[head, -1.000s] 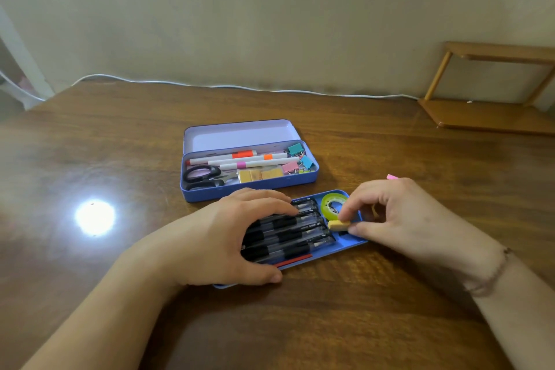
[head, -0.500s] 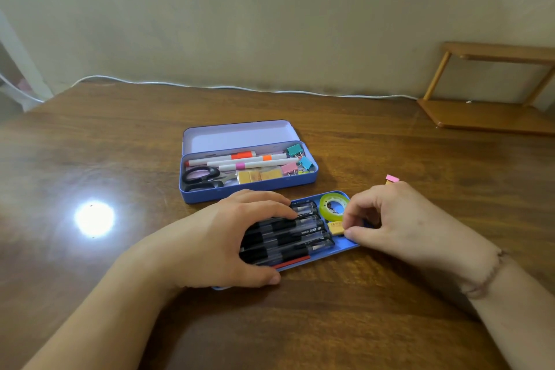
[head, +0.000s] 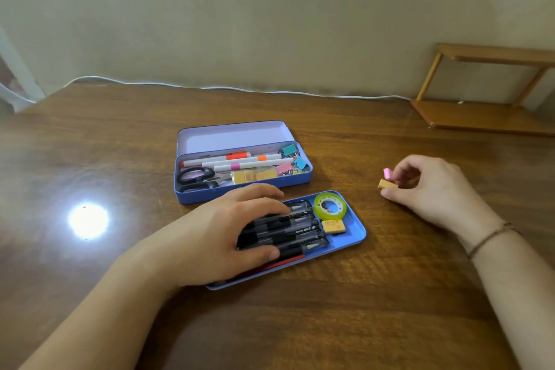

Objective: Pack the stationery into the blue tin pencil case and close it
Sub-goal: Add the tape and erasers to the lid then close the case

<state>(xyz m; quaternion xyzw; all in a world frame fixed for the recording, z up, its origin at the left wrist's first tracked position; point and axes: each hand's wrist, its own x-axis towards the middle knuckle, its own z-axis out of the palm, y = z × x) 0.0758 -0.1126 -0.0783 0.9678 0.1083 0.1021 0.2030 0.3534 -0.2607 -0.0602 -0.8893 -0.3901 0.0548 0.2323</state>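
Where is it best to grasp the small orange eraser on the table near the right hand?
Pinch the orange eraser across its two long sides, from above. It lies flat on the table, and the right hand fingertips already sit beside it.

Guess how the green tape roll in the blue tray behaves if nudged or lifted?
The tape roll lies flat on its side in the tray, so it should slide, not roll. It is a thin ring with an open core, so probably light and easy to pinch. Stood on edge, it would likely roll.
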